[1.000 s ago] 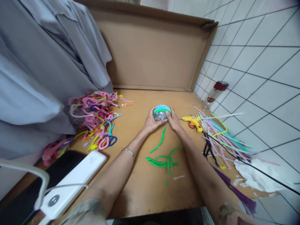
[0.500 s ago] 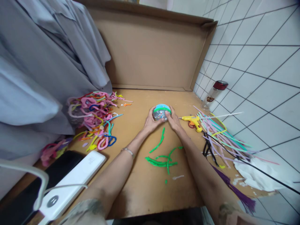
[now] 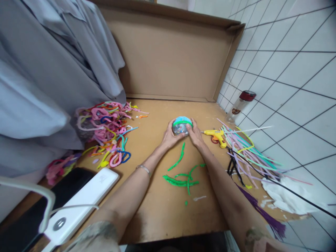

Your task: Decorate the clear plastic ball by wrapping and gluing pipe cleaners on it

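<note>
Between my two hands is a round ball-like object (image 3: 181, 130), its lower part greyish and shiny, its top light blue, with a bright green band around it. My left hand (image 3: 169, 135) is wrapped around its left side, thumb along the near face. My right hand (image 3: 194, 133) grips the right side, with the thumb pressed near the green band. Green pipe cleaner pieces (image 3: 181, 182) lie on the table between my forearms. Just right of my right hand rests a yellow glue gun (image 3: 215, 136), its nozzle pointing toward that hand.
A heap of colourful pipe cleaners (image 3: 105, 122) lies at left, straight ones (image 3: 249, 150) at right. A white power bank (image 3: 81, 206) with a cable is at front left. A red-capped bottle (image 3: 241, 105) stands by the tiled wall. A cardboard panel (image 3: 173, 52) stands behind.
Almost nothing differs. The ball and both hands appear a few pixels further right, with my grip unchanged.
</note>
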Available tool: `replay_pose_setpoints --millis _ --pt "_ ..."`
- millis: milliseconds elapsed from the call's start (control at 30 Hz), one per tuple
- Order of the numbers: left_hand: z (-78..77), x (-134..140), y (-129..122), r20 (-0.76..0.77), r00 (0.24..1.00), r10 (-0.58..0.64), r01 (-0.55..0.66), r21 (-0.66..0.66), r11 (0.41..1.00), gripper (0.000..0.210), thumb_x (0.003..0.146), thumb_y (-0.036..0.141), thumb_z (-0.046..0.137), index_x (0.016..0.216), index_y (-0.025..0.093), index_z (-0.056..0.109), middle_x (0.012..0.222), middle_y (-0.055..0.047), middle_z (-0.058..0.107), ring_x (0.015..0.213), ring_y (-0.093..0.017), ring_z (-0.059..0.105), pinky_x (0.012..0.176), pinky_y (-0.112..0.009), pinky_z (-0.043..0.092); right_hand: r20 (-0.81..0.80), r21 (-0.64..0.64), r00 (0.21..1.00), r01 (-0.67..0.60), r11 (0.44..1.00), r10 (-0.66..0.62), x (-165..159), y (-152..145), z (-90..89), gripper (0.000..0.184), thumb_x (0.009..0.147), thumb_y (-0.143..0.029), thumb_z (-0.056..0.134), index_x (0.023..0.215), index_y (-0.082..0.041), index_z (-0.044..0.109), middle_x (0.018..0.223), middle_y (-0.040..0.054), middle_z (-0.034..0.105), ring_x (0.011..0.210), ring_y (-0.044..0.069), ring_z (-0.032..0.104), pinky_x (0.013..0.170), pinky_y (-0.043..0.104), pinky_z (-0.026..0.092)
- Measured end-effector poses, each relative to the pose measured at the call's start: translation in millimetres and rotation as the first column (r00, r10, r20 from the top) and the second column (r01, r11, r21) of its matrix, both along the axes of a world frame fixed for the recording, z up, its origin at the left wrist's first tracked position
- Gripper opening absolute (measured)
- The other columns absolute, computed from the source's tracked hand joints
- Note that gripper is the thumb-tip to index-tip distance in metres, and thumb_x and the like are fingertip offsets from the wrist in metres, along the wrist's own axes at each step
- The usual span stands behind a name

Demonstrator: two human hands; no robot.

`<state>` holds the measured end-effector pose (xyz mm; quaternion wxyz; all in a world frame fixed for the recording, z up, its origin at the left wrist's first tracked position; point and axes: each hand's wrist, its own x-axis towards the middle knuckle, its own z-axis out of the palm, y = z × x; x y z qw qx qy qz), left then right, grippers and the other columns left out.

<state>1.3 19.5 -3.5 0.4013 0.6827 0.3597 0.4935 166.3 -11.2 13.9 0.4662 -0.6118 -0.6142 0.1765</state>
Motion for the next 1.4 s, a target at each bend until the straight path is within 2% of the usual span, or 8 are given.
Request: replay_pose_setpoints --millis 200,400,733,1000,1167,1400 --pt "-1.8 0.6 1.4 0.013 1.0 -0.007 0.007 0.013 1.0 0.09 0.067 0.045 0.082 0.143 0.024 0.039 0.143 -0.015 0.052 0.128 -0.031 0.055 0.11 -0.049 0.043 -0.018 0.017 1.0 0.0 1.0 0.0 2.9 1.5 0.5 0.092 0.084 -0.082 0.037 0.15 -0.017 0.04 0.156 0.0185 0.041 0.143 0.034 0.041 0.12 0.055 0.029" --pt "-4.5 0.1 4.4 0.042 0.999 -0.024 0.022 0.048 0.999 0.087 0.067 0.045 0.082 0.142 0.024 0.042 0.146 -0.014 0.05 0.131 -0.031 0.052 0.112 -0.049 0.041 -0.013 0.059 1.0 -0.002 0.998 0.003 0.3 2.2 -0.7 0.089 0.084 -0.081 0.038 0.148 -0.02 0.042 0.153 0.0157 0.047 0.142 0.033 0.044 0.12 0.053 0.031" --pt "-7.7 -0.2 8.4 0.036 0.999 -0.007 0.005 0.054 0.999 0.092 0.065 0.048 0.082 0.143 0.024 0.04 0.148 -0.016 0.046 0.134 -0.032 0.049 0.113 -0.049 0.039 0.002 0.039 1.0 0.015 0.999 -0.015 -1.8 4.5 -3.8 0.089 0.086 -0.08 0.034 0.15 -0.018 0.039 0.153 0.0175 0.045 0.142 0.033 0.043 0.119 0.052 0.031" --pt "-7.0 0.9 8.0 0.025 1.0 0.006 -0.008 0.066 0.998 0.09 0.067 0.046 0.082 0.143 0.025 0.039 0.148 -0.016 0.045 0.135 -0.03 0.048 0.113 -0.049 0.04 -0.022 0.055 1.0 0.021 0.998 -0.02 -0.7 5.8 -5.1 0.089 0.086 -0.079 0.034 0.15 -0.018 0.037 0.147 0.0199 0.05 0.135 0.032 0.049 0.115 0.053 0.036" --pt "-5.4 0.4 7.9 0.011 0.998 0.055 -0.055 0.085 0.995 0.089 0.065 0.044 0.083 0.141 0.025 0.041 0.148 -0.015 0.045 0.138 -0.031 0.045 0.116 -0.049 0.036 -0.029 0.067 0.999 0.03 0.997 -0.028 -0.4 6.4 -6.3 0.091 0.086 -0.08 0.033 0.152 -0.018 0.034 0.147 0.0207 0.048 0.131 0.032 0.054 0.113 0.051 0.039" --pt "-4.8 0.5 7.6 0.011 0.998 0.058 -0.059 0.092 0.994 0.09 0.065 0.046 0.082 0.142 0.024 0.04 0.148 -0.016 0.043 0.139 -0.031 0.044 0.116 -0.048 0.036 -0.02 0.087 0.999 0.031 0.996 -0.03 -1.6 4.8 -4.1 0.094 0.085 -0.081 0.032 0.151 -0.014 0.034 0.147 0.0231 0.047 0.132 0.033 0.051 0.114 0.053 0.038"
